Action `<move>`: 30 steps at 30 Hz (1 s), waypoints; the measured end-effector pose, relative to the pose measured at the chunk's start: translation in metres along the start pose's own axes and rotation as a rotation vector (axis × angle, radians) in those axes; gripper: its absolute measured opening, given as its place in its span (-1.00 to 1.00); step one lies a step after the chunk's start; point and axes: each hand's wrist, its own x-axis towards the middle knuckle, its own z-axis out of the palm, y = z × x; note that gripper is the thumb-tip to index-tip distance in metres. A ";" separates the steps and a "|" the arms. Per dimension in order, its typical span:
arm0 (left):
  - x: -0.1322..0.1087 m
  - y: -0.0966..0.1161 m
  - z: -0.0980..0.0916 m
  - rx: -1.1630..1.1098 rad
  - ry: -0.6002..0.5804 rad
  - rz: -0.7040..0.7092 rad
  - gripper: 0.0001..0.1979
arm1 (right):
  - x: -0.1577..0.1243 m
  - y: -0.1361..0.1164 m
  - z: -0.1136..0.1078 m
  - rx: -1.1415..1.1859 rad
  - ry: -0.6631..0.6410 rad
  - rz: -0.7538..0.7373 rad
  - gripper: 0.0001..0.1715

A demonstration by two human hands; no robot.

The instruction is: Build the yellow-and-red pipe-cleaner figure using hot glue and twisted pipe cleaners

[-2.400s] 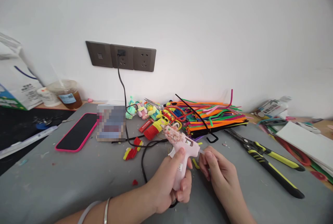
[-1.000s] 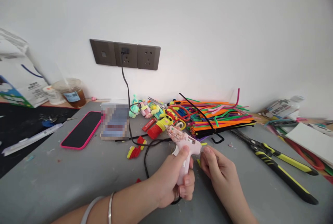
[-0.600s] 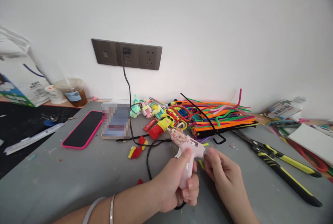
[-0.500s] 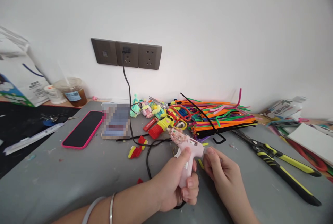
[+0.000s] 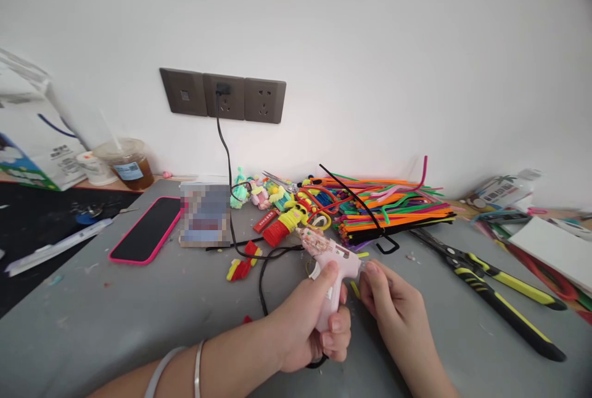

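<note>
My left hand (image 5: 319, 318) is wrapped round the handle of a pale pink hot glue gun (image 5: 333, 261), its nozzle pointing up and to the left. At the gun's back end, my right hand (image 5: 393, 299) pinches a clear glue stick (image 5: 363, 267), mostly hidden by the fingers. Just beyond the nozzle lies a red and yellow pipe-cleaner figure (image 5: 287, 220). A small red and yellow twisted piece (image 5: 245, 261) rests left of the gun. The gun's black cord (image 5: 229, 163) runs to a wall socket (image 5: 224, 97).
A pile of coloured pipe cleaners (image 5: 398, 213) lies at the back right, with large black and yellow pliers (image 5: 490, 287) beside it. Further left are a pink-cased phone (image 5: 147, 230) and a drink cup (image 5: 127, 163). Scissors (image 5: 280, 181) lie among small fuzzy figures.
Both hands hold nearly the same pose on the glue gun and glue stick. The whole view has shifted slightly.
</note>
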 end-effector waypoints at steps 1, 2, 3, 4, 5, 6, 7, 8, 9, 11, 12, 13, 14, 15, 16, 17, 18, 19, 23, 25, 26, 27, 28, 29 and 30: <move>0.000 0.000 0.000 0.005 0.006 0.004 -0.50 | 0.000 0.000 0.000 -0.003 0.000 0.002 -0.43; 0.000 0.000 0.000 0.010 0.011 0.008 -0.50 | 0.000 0.001 0.000 -0.007 -0.001 0.005 -0.43; 0.000 -0.001 0.001 0.013 0.015 0.011 -0.51 | 0.000 0.001 0.000 -0.011 -0.004 0.008 -0.43; 0.000 -0.001 0.001 0.016 0.018 0.012 -0.51 | 0.000 0.001 0.000 -0.016 -0.008 0.011 -0.43; 0.000 -0.001 0.001 0.017 0.021 0.014 -0.52 | 0.000 0.001 -0.001 -0.020 -0.013 0.013 -0.43; 0.000 -0.002 0.002 0.018 0.023 0.017 -0.52 | 0.000 0.001 -0.001 -0.023 -0.017 0.016 -0.43; 0.001 -0.003 0.002 0.021 0.024 0.020 -0.52 | 0.000 0.000 -0.001 -0.024 -0.023 0.020 -0.43; 0.001 -0.003 0.002 0.025 0.024 0.026 -0.52 | 0.000 0.000 -0.002 -0.022 -0.026 0.024 -0.43; 0.001 -0.004 0.001 0.029 0.022 0.033 -0.53 | 0.000 -0.001 -0.002 -0.018 -0.025 0.028 -0.42; 0.002 -0.006 0.000 0.035 0.014 0.054 -0.53 | -0.001 -0.002 -0.003 -0.009 -0.019 0.032 -0.42; 0.002 -0.006 0.000 0.036 0.010 0.061 -0.53 | -0.001 -0.002 -0.003 -0.005 -0.015 0.033 -0.41; 0.002 -0.007 0.000 0.035 0.006 0.065 -0.52 | -0.001 -0.003 -0.003 -0.002 -0.013 0.034 -0.41; 0.002 -0.007 0.000 0.033 0.002 0.066 -0.52 | -0.002 -0.003 -0.003 0.001 -0.011 0.036 -0.41; 0.002 -0.008 0.000 0.031 -0.001 0.064 -0.51 | -0.002 -0.002 -0.003 0.003 -0.014 0.037 -0.40; 0.002 -0.008 0.000 0.028 -0.002 0.065 -0.51 | -0.002 -0.002 -0.003 0.003 -0.019 0.039 -0.40; 0.001 -0.009 0.000 0.023 0.000 0.068 -0.51 | -0.002 -0.001 -0.003 0.001 -0.025 0.040 -0.40; 0.001 -0.009 0.001 0.018 0.006 0.073 -0.52 | -0.001 0.000 -0.003 -0.001 -0.033 0.042 -0.39; 0.001 -0.009 0.001 0.012 0.018 0.080 -0.52 | -0.001 0.000 -0.003 -0.003 -0.041 0.045 -0.39; 0.000 -0.010 0.004 -0.002 0.067 0.073 -0.53 | 0.000 0.002 -0.002 0.002 -0.064 0.053 -0.39; -0.001 -0.010 0.005 -0.009 0.078 0.064 -0.53 | 0.000 0.002 -0.001 0.004 -0.070 0.050 -0.39; -0.001 -0.010 0.006 -0.014 0.079 0.062 -0.53 | 0.000 0.002 -0.001 0.003 -0.074 0.049 -0.39; -0.002 -0.009 0.006 -0.017 0.080 0.062 -0.53 | 0.000 0.002 -0.001 0.002 -0.078 0.049 -0.40; -0.002 -0.009 0.006 -0.019 0.081 0.060 -0.53 | 0.001 0.001 -0.001 0.001 -0.082 0.049 -0.40; -0.002 -0.009 0.006 -0.019 0.083 0.059 -0.53 | 0.001 0.001 -0.001 -0.002 -0.085 0.049 -0.40; -0.002 -0.009 0.006 -0.018 0.083 0.058 -0.53 | 0.001 0.000 -0.001 -0.004 -0.086 0.049 -0.40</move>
